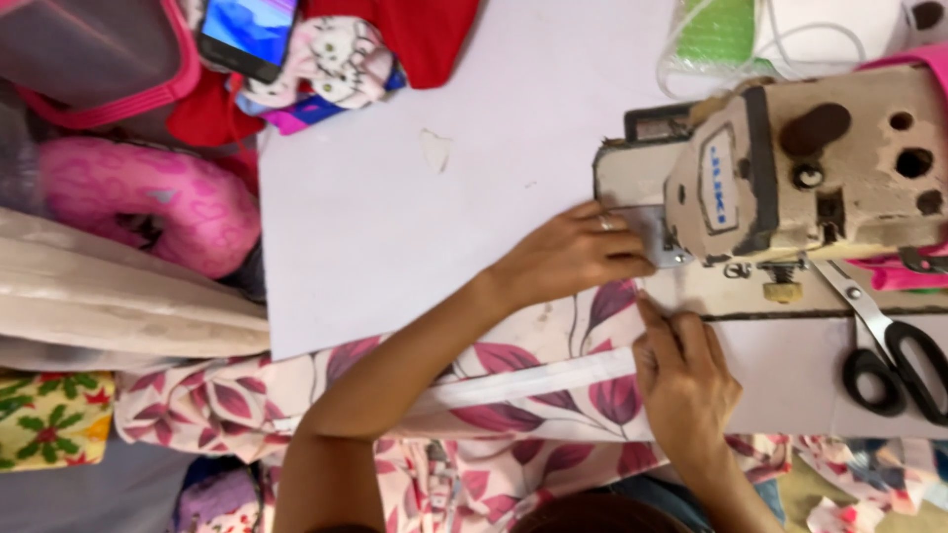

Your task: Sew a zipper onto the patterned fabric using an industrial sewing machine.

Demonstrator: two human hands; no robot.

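Both hands press flat, ungripping — left hand (pixel 578 252), right hand (pixel 683 380) — apparently on floral fabric (pixel 553 380).

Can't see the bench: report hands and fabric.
Left hand pressing floral fabric at sewing machine. Right hand flat on it. Scissors alongside.
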